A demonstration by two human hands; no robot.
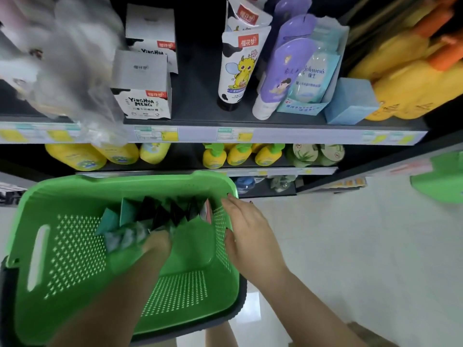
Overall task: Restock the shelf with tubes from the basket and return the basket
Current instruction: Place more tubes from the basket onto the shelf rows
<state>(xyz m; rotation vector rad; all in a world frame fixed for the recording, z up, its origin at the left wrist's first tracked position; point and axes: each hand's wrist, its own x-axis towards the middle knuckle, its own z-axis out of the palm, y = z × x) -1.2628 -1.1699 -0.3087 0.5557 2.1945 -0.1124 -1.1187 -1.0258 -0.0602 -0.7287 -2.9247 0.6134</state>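
Observation:
A green perforated basket (75, 246) sits low in front of the shelves. Several dark and teal tubes (162, 211) lie at its far end. My left hand (157, 244) reaches inside and grips a blurred teal tube (125, 237). My right hand (248, 234) rests on the basket's right rim with fingers straight. On the shelf (250, 121) above stand white cow-patterned tubes (236, 68), with a bare gap to their left.
White boxes (142, 86) stand left of the gap. Purple tubes (283, 73) and a blue display box (350, 101) stand to the right. Yellow bottles (225, 156) fill the lower shelf. A blurred plastic-wrapped item (70, 66) is at upper left. White floor tiles (350, 246) lie at right.

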